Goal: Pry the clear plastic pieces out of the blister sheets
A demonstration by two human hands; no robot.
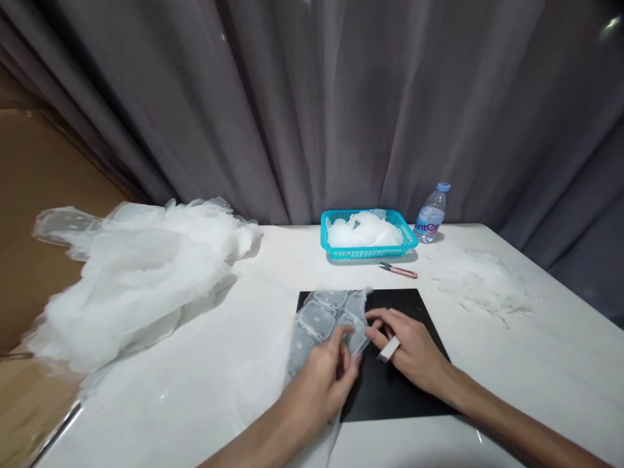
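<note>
A thin see-through sheet [314, 318] with rounded white outlines lies over the left part of a black mat [390, 390]. My left hand [329, 374] is closed on the sheet near its right edge, thumb and fingers pinching it. At that same edge, the thumb and forefinger of my right hand [407, 344] are close together, touching or nearly touching the sheet. Tucked in the right hand's other fingers is a short, pale bar-shaped tool [389, 350]; its kind cannot be made out. The sheet's lower part runs down behind my left forearm.
Behind the mat lie thread snips [400, 270] and a turquoise basket [368, 252] holding white sheer pieces. A water bottle [430, 218] stands beside the basket. Scraps [487, 283] lie at right. A large sheer heap [146, 266] spreads at left, near a cardboard box [39, 156].
</note>
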